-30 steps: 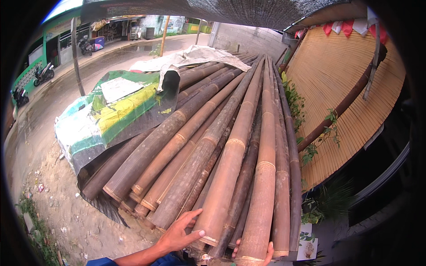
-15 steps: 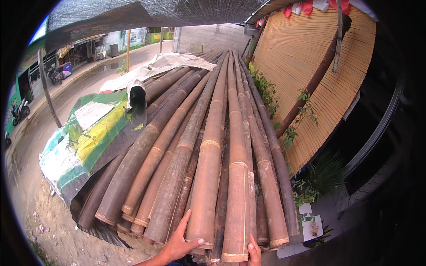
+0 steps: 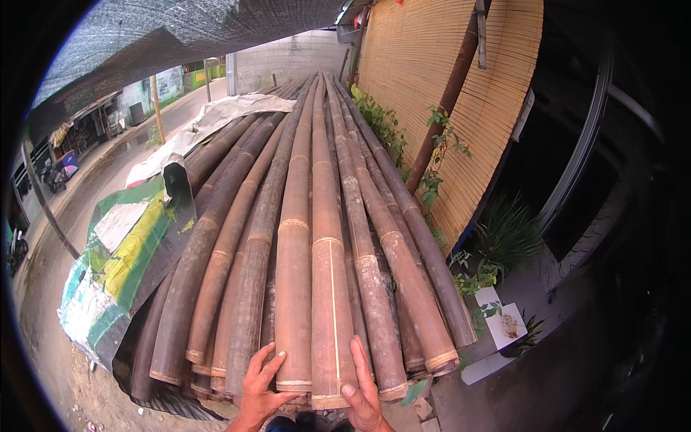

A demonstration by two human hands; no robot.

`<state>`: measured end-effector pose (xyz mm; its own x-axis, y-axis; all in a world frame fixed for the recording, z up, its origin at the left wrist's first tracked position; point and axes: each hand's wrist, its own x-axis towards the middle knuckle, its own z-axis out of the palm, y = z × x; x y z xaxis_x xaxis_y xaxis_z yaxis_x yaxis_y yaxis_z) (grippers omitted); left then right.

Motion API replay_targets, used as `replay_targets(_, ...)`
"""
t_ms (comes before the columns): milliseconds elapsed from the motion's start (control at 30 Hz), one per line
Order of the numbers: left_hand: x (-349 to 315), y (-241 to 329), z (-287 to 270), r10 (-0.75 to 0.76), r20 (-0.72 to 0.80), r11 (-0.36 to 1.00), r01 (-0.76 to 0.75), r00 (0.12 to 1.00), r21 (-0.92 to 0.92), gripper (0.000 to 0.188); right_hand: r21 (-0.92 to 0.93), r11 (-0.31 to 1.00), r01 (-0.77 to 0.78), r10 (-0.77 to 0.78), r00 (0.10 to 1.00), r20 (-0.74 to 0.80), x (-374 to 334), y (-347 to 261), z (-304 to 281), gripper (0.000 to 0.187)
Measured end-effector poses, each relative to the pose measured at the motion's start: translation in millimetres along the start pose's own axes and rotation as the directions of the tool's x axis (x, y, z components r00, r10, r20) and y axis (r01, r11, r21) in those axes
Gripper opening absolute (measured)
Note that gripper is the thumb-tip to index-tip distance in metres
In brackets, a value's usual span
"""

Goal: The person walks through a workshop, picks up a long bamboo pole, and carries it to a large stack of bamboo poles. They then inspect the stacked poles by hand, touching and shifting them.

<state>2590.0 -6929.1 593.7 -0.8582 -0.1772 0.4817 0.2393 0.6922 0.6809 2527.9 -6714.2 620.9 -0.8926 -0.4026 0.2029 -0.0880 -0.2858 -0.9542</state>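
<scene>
Two brown bamboo poles lie side by side in front of me, a left pole (image 3: 294,302) and a right pole (image 3: 334,317) with a pale lengthwise line. My left hand (image 3: 258,390) grips the left pole's near end, its fingers against the outer side and its thumb across the lower end. On the right pole's outer side my right hand (image 3: 366,394) has its fingers stretched along the bamboo and its thumb at the near end. The undersides of both poles are hidden.
Several more bamboo poles (image 3: 248,309) fan out toward me on both sides. A green, yellow and white tarp (image 3: 133,248) covers the pile's left edge. To the right stand a woven bamboo screen (image 3: 446,108), leafy plants (image 3: 381,122) and a slanting post (image 3: 450,101).
The right pole has come against the left one, closing the gap between them. My hands are nearer each other, around the pair. The view has shifted to the right.
</scene>
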Motion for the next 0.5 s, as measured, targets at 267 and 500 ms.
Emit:
replay_targets(267,-9.5,-4.6,-45.9,0.042,-0.068,0.886,-0.005,0.997,0.465,0.077,-0.515,0.763,0.391,-0.23,0.908,0.349,25.2,-6.8,31.5,0.085)
replay_targets(500,17.4,42.7,-47.1,0.019,-0.25,0.999,-0.011,0.968,0.035,0.092,-0.411,0.806,0.425,-0.269,0.883,0.386,25.6,-5.9,23.8,0.082)
